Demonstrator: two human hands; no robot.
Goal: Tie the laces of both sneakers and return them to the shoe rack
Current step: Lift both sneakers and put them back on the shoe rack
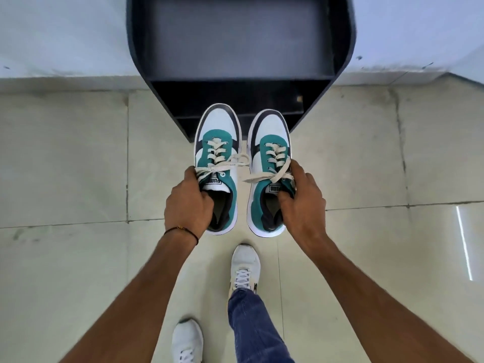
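Two white, teal and dark navy sneakers hang side by side above the tiled floor, toes pointing at the shoe rack. My left hand [189, 203] grips the left sneaker [218, 142] by its collar, fingers inside the opening. My right hand [301, 197] holds the right sneaker [269, 142] the same way. Cream laces on both are tied in bows near the tongues. The dark shoe rack [241, 48] stands just ahead against the wall, its open shelves facing me, and the sneaker toes overlap its lower front edge.
My own feet in white shoes [245, 265] and blue jeans [251, 323] stand on the pale floor tiles [65, 166] below the held pair. A white wall [52, 35] runs behind the rack on both sides.
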